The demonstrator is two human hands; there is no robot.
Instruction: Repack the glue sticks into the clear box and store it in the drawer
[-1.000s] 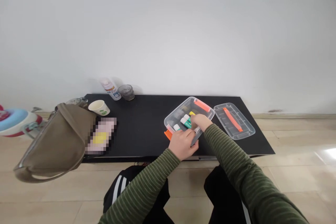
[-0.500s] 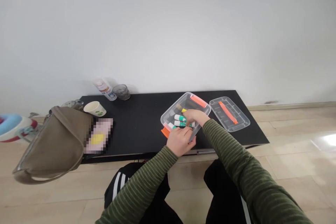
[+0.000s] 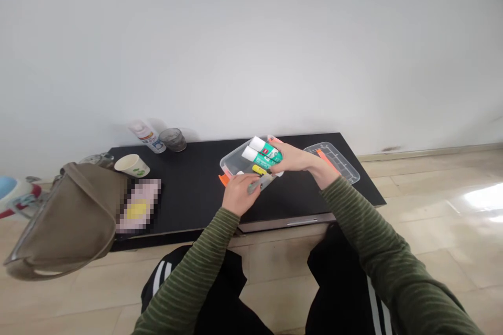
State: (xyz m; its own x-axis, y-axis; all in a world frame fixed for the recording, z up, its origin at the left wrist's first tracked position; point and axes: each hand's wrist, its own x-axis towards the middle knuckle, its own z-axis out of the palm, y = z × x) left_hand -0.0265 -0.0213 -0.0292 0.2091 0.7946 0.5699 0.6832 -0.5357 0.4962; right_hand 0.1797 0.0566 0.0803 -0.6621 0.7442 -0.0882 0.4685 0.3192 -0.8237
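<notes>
My right hand point(image 3: 293, 158) is closed around two white-and-green glue sticks point(image 3: 268, 151), held side by side above the clear plastic box point(image 3: 232, 159). Just below them shows a small yellow item point(image 3: 259, 169) with a dark end, too partly covered to name. My left hand point(image 3: 239, 192) grips the near side of the box, fingers curled over its rim. Orange latches sit on the box; one latch point(image 3: 224, 179) shows left of my left hand. The box's inside is mostly hidden by my hands and the glue sticks.
On the black table point(image 3: 196, 188) the clear lid point(image 3: 346, 159) with an orange handle lies at the right. Leftward stand a paper cup point(image 3: 132, 165), a grey glass point(image 3: 173, 140), a spray can point(image 3: 147, 136) and a brown bag point(image 3: 74, 214). A pale wall rises behind.
My right hand has lifted two glue sticks up out of the box. My left hand stays on the near rim. The view has shifted slightly.
</notes>
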